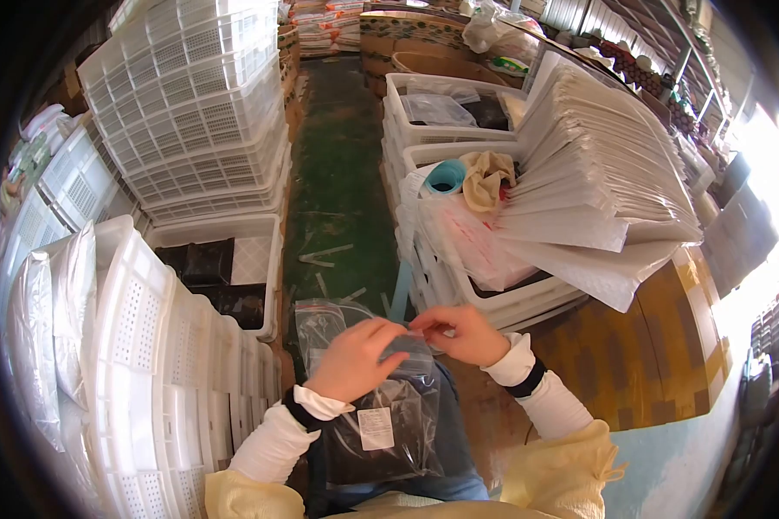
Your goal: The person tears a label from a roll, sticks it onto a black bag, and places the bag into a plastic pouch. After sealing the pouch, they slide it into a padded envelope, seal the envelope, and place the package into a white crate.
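Green floor [337,173], stacked white crates [199,112], clear bag [381,424]

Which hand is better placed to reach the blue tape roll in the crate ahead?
Right, probably. The right hand sits almost directly below the tape roll in the white crate. The left hand lies farther left, spread over the top of the clear bag, holding it.

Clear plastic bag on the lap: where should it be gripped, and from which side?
Probably best to pinch the clear plastic bag at its empty upper end, coming from above, one hand near each corner. The dark contents fill the lower part, while the top is flat, loose film, where the left hand and right hand pinch it.
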The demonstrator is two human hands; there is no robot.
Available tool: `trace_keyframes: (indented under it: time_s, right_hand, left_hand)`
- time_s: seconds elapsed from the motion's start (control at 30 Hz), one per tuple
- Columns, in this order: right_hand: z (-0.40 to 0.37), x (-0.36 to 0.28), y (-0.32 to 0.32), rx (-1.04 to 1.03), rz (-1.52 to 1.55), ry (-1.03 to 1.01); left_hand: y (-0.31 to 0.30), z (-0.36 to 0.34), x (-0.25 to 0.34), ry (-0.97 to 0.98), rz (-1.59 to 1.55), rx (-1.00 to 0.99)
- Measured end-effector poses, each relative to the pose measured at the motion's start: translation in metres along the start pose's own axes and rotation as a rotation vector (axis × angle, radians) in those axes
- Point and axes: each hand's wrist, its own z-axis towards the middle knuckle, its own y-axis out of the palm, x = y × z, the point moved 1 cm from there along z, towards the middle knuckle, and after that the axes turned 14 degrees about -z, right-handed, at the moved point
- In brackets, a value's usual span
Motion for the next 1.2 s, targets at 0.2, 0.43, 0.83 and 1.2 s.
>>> trace_keyframes:
  time_s: [0.2,0.43,0.83,1.2]
  right_hand:
    - [-0.003,-0.016,0.008,0.011,-0.157,-0.136]
    - [0.012,-0.010,0.016,-0.011,-0.256,-0.254]
    - [0.010,-0.017,0.018,-0.067,-0.103,-0.291]
    - [0.009,0.003,0.020,-0.160,0.209,-0.091]
  left_hand:
    - [0.014,-0.016,-0.010,0.001,-0.076,0.081]
    - [0.009,-0.035,-0.008,-0.064,-0.097,0.134]
    - [0.017,-0.033,-0.005,0.031,0.072,0.173]
    - [0.008,-0.029,-0.015,0.070,0.130,0.106]
